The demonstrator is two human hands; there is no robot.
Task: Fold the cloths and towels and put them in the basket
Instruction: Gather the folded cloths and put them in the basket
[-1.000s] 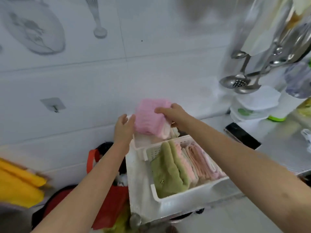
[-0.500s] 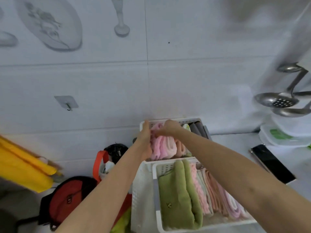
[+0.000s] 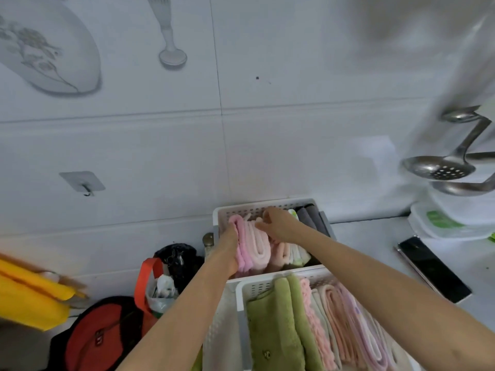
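My left hand [image 3: 227,245] cups the folded pink towel [image 3: 250,247] standing on edge in the far white basket [image 3: 241,208], centre frame; my right hand [image 3: 276,223] pinches the neighbouring folds. I judge it light, soft, plush: take hold across the rolled edges. Basket: rigid perforated plastic.

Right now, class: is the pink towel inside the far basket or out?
Inside: the pink towel stands folded within the far basket, both hands on it.
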